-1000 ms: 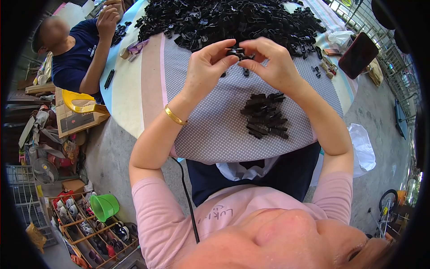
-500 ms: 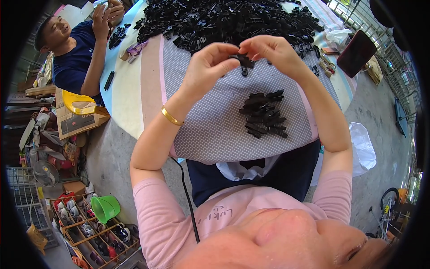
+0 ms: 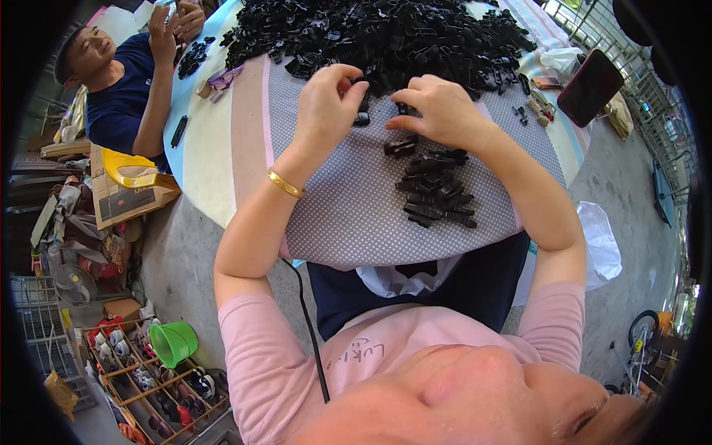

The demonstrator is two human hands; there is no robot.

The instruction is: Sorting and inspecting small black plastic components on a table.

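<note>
Small heap (image 3: 437,191) lies nearside of the far larger black pile (image 3: 393,41), much seemingly remaining; left hand (image 3: 324,105) and right hand (image 3: 443,111) curl, their hold I cannot tell.

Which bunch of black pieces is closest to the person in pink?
The small heap on the grey dotted cloth, towards the near table edge. The big pile lies farther out, and another small cluster sits beside the co-worker.
</note>
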